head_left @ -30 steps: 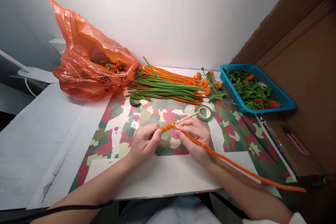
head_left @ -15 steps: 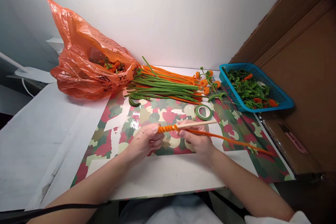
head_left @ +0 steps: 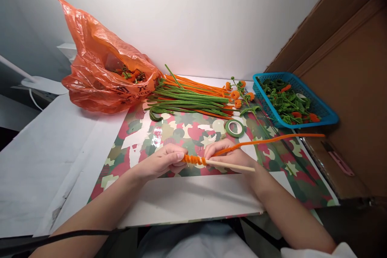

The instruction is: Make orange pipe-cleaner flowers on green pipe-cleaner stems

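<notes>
An orange pipe cleaner (head_left: 272, 140) is coiled around one end of a pale wooden stick (head_left: 232, 165). My left hand (head_left: 167, 159) is closed on the coiled end, thumb and fingers pinching the orange turns. At the other end of the coil, my right hand (head_left: 228, 154) pinches the pipe cleaner where it leaves the stick. Its loose tail stretches to the right past my wrist, above the stick. The bare part of the stick slopes slightly down to the right across my right hand. Both hands are just above the patterned mat.
Green and orange pipe cleaners (head_left: 193, 98) lie behind my hands, near green tape (head_left: 234, 128) and a stem of orange flowers (head_left: 236, 96). An orange plastic bag (head_left: 102, 84) stands left. A blue basket (head_left: 325, 119) of green pieces and a pink cutter (head_left: 340, 162) are right.
The pipe cleaner's tail has swung from below the stick to above it. The stick's free end has tipped downward, and my right hand has turned around the coil.
</notes>
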`<state>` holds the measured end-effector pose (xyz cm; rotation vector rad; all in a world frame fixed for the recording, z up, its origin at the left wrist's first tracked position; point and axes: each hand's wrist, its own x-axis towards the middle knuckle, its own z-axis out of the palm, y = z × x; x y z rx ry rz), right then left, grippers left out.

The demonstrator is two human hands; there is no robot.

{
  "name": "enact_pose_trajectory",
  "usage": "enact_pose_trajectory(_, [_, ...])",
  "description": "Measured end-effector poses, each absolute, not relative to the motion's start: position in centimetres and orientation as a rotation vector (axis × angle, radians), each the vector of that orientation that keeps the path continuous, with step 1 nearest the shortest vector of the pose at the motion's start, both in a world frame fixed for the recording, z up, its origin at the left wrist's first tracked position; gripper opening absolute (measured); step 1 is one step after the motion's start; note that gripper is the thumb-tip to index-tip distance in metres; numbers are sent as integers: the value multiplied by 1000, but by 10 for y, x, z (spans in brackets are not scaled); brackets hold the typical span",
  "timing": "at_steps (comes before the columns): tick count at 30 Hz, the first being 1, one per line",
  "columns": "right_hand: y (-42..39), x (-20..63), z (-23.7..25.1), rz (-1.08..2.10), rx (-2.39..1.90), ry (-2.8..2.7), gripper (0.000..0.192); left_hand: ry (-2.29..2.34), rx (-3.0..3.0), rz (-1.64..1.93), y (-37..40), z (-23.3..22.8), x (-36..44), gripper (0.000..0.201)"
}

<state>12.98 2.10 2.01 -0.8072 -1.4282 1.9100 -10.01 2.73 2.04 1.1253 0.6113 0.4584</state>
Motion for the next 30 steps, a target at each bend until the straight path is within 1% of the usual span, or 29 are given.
enact_pose_trajectory(4, [24, 138, 26, 1951, -912, -1528, 16, 625, 1357, 407, 29, 18, -106, 54])
enact_pose_trajectory(6, [24, 139, 28, 1887, -971, -1597, 16, 666, 1502, 378, 30, 18, -108, 50])
enact_pose_trajectory(9, [23, 137, 26, 1638, -1102, -1705, 14, 763, 1689, 385, 31, 19, -106, 42])
enact_pose_trajectory(13, [21, 130, 22, 1263, -1220, -1802, 9, 894, 1869, 550, 32, 20, -101, 37])
enact_pose_trajectory(18, [17, 118, 14, 824, -1130, -1826, 13, 1058, 1925, 703, 30, 16, -95, 36])
enact_pose_trajectory(21, [15, 115, 7, 654, -1011, -1832, 19, 1165, 1878, 782, 29, 14, -94, 35])
enact_pose_trajectory(23, [14, 115, 5, 605, -981, -1817, 23, 1205, 1817, 818, 28, 14, -94, 35])
enact_pose_trajectory(26, [14, 115, 9, 617, -1021, -1754, 25, 1208, 1752, 862, 28, 13, -93, 36])
enact_pose_trajectory(30, [13, 113, 16, 645, -1110, -1637, 15, 1165, 1780, 914, 26, 14, -90, 36])
